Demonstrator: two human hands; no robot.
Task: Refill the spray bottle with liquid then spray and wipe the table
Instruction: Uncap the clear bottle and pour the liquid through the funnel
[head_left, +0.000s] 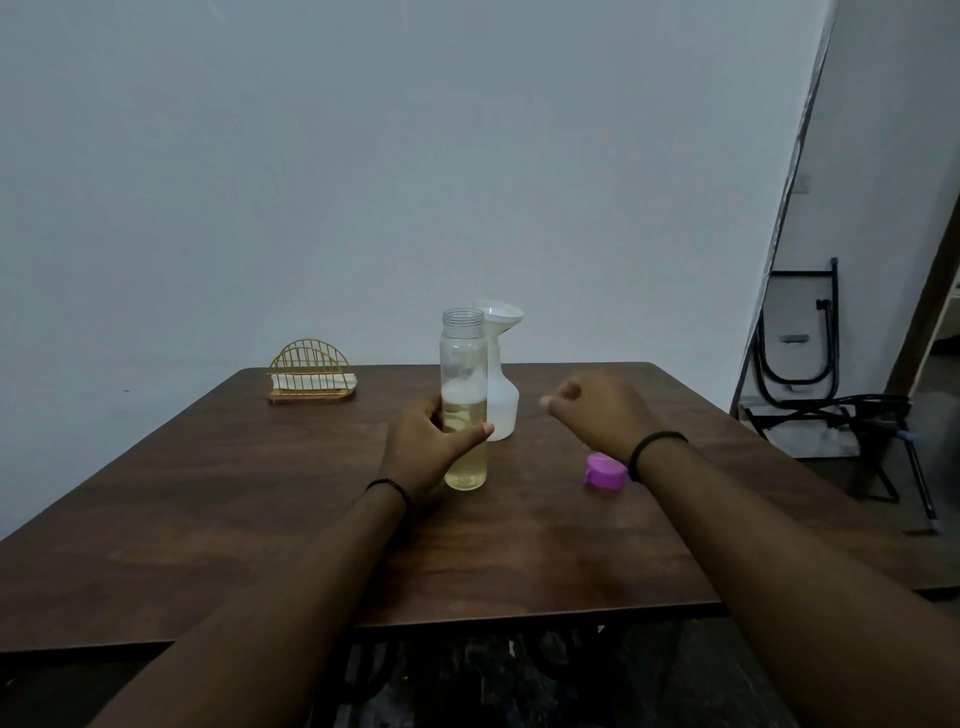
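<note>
A: Where is the spray bottle (500, 400) placed relative to the grip?

B: It is seen at about one o'clock from the left hand (431, 447), just behind the clear bottle (464, 400), with a funnel (501, 318) seated in its neck. Both long axes are upright.

A: How are the hands held?

B: The clear bottle is clasped low down by the left hand. Nothing is held in the right hand (597, 410), its fingers loosely curled, hovering at three o'clock from the spray bottle. The purple cap (605, 472) lies on the table (260, 493).

A: Which hand is nearer?

B: The left, judged best placed for pouring.
</note>
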